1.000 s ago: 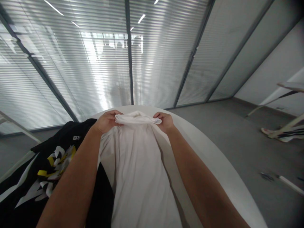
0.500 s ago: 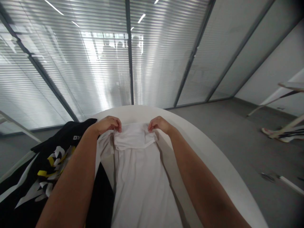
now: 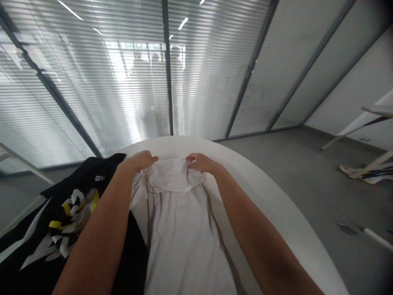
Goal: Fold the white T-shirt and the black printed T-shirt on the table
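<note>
A white garment (image 3: 187,229) lies lengthwise down the table toward me, its far end folded over into a short flap. My left hand (image 3: 141,161) is closed on the left corner of that flap, thumb along the top edge. On the flap's right side, my right hand (image 3: 202,162) pinches the far edge between thumb and fingers. More bunched white fabric (image 3: 139,190) shows beneath and left of the flap. The garment's near end runs out of the bottom of view.
The round white table (image 3: 270,196) curves away on the right. A black garment (image 3: 82,176) and a heap of black, white and yellow pieces (image 3: 72,213) lie to the left. Glass partitions with blinds (image 3: 202,82) stand beyond. White-legged furniture (image 3: 373,162) is on the right.
My right hand has shifted slightly left along the flap's far edge and regripped. The left hand has turned more palm-down over its corner. The flap looks slightly narrower between the hands.
</note>
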A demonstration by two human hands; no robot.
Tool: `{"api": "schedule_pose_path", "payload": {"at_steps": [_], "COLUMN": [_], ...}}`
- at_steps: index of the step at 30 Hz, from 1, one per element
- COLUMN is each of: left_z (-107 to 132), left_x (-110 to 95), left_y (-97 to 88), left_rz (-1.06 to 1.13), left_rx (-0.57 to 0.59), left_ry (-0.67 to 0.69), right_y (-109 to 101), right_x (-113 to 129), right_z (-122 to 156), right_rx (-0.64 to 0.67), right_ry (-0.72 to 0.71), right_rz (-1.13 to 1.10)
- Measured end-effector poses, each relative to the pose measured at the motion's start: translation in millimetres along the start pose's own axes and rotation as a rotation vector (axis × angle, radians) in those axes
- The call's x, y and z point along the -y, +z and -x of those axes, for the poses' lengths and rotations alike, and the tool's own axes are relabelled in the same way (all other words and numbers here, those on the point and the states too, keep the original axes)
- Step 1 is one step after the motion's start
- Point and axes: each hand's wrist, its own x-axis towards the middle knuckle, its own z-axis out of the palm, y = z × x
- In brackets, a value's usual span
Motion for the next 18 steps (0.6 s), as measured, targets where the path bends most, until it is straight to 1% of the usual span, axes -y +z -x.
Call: {"api": "schedule_pose_path", "payload": {"at_steps": [2,3,5,7,10,11,12,14,16,18], "left_z": [3.1,4.9,7.9,9.7,9.9,9.2,8.3,5.5,2.0,-1.0], "left_x": [-4.0,-6.0,-9.1,-10.3,-9.0,-8.0,-6.7,-3.3,1.2,6.5], "left_y": [2.6,4.4,7.7,10.1,11.9,12.1,12.2,11.6,10.2,7.9], "left_rz": [-0.005,0.005,0.03,0.071,0.113,0.106,0.09,0.043,0.009,0.011], "left_rx": [0.068,0.097,0.113,0.096,0.076,0.072,0.072,0.08,0.093,0.115], "left_ry": [-0.109,-0.125,-0.097,-0.037,0.008,0.007,-0.003,-0.03,-0.046,-0.033], "right_y": [7.7,11.9,20.8,30.2,44.3,48.2,51.3,53.6,49.7,40.3], "right_x": [-0.3,1.2,7.4,16.5,28.4,30.5,31.2,29.2,24.1,18.2], "right_z": [-3.8,-4.7,-3.9,0.0,7.7,9.7,11.0,11.5,9.5,6.1], "right_rx": [-0.106,-0.167,-0.269,-0.352,-0.431,-0.424,-0.389,-0.275,-0.165,-0.093], "right_ry": [-0.002,0.01,0.041,0.054,0.016,-0.004,-0.023,-0.045,-0.048,-0.039], "right_rz": [0.161,0.239,0.344,0.388,0.444,0.464,0.482,0.514,0.518,0.483]}}
